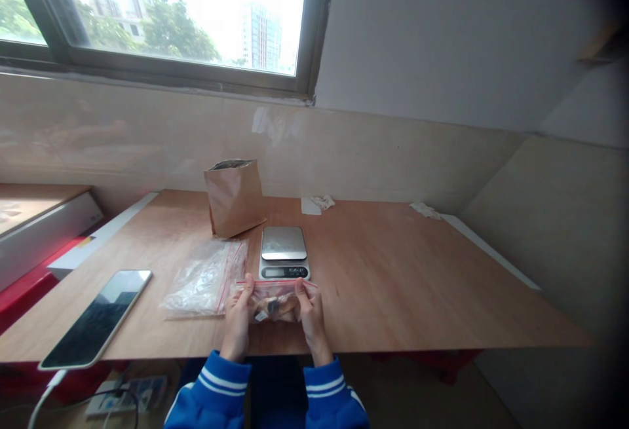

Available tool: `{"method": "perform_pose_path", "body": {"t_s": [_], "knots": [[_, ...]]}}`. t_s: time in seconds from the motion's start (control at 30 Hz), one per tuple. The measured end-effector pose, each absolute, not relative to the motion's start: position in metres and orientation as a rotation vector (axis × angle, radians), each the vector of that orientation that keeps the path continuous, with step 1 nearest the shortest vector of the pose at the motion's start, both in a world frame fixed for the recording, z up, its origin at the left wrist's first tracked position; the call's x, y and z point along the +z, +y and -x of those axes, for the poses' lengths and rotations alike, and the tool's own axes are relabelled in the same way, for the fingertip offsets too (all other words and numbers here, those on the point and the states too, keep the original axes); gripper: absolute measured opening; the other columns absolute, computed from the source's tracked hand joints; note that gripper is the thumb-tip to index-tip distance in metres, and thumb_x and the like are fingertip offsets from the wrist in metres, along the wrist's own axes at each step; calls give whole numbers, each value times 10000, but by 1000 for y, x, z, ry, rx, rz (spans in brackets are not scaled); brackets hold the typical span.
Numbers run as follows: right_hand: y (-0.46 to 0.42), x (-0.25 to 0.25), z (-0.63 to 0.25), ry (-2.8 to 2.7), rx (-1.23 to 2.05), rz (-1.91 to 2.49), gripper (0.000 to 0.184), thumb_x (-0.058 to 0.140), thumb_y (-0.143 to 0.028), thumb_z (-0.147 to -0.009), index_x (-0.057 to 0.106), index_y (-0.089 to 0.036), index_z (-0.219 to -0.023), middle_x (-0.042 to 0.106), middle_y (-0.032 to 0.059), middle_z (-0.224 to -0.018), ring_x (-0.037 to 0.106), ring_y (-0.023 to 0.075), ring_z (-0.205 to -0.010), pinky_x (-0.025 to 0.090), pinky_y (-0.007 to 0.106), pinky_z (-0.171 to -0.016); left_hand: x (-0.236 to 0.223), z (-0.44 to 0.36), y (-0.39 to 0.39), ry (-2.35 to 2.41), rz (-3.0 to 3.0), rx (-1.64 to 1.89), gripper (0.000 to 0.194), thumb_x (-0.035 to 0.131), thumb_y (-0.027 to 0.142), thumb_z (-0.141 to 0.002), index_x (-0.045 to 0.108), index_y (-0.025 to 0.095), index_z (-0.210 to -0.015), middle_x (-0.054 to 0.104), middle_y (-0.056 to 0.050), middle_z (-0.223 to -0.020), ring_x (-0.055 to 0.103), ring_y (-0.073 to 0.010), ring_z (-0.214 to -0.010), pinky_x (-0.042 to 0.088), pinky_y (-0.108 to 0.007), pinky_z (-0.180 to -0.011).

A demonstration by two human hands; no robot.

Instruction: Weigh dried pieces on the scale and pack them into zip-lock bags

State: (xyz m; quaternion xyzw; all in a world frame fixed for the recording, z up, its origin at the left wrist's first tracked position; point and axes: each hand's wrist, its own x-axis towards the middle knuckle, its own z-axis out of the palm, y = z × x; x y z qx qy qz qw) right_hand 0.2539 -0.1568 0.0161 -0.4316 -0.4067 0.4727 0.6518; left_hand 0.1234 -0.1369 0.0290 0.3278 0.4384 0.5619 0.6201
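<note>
Between my two hands is a clear zip bag (276,293) with a red seal line along its top and brownish pieces inside, too blurred to name. My left hand (238,321) grips its left top corner, thumb on the seal. On the other side, my right hand (310,317) pinches the right top corner. Just beyond the bag stands a small kitchen scale (284,243) with a steel plate and a dark display. A pile of clear zip bags (204,281) lies left of the scale, close to my left hand.
Behind the pile stands an open brown paper bag (234,200). A large phone (98,317) with a white cable lies at the left of the wooden table (393,278). Crumpled tissue (322,202) lies by the wall. Below the left edge is a power strip (128,396).
</note>
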Motion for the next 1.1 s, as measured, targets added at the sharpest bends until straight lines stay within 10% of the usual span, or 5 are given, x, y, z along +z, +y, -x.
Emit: {"method": "perform_pose_path", "body": {"t_s": [0.3, 0.47, 0.73, 0.93, 1.1], "knots": [[-168, 20, -289, -701, 981, 1081, 691, 356, -707, -853, 699, -136, -668, 705, 104, -643, 679, 223, -643, 535, 319, -677, 47, -129, -142, 1049, -1207, 1058, 480, 538, 592, -805, 745, 161, -843, 738, -80, -918, 646, -244, -941, 469, -336, -909], [-168, 16, -318, -569, 811, 1236, 782, 277, -752, -838, 687, -126, -612, 700, 125, -615, 663, 222, -571, 526, 323, -632, 57, -122, -136, 1011, -1371, 1069, 530, 370, 548, -900, 696, 183, -1104, 703, -95, -1095, 630, -239, -987, 485, -334, -801], [-159, -14, -399, -394, 516, 1525, 698, 357, -764, -782, 661, -137, -733, 694, 108, -637, 668, 251, -625, 519, 342, -608, 59, -56, -75, 1513, -1437, 1551, 585, 535, 500, -805, 498, 170, -1287, 556, -135, -1291, 554, -276, -1125, 459, -403, -904], [-129, 1, -443, -680, 197, 1892, 935, 279, -817, -750, 559, -31, -1171, 680, 231, -938, 644, 349, -881, 487, 430, -735, 42, -28, 8, 1823, -1591, 1435, 1121, 719, 590, -582, 213, 47, -1422, 328, -266, -1434, 378, -370, -1316, 352, -479, -1054], [-144, 6, -413, -864, -381, 2003, 842, 283, -708, -849, 455, -18, -1300, 522, 304, -1234, 456, 425, -1201, 366, 564, -939, 36, -29, 45, 1971, -1729, 1150, 1164, 701, 624, -605, 153, 21, -1436, 327, -306, -1454, 350, -412, -1340, 315, -484, -1070]]}}
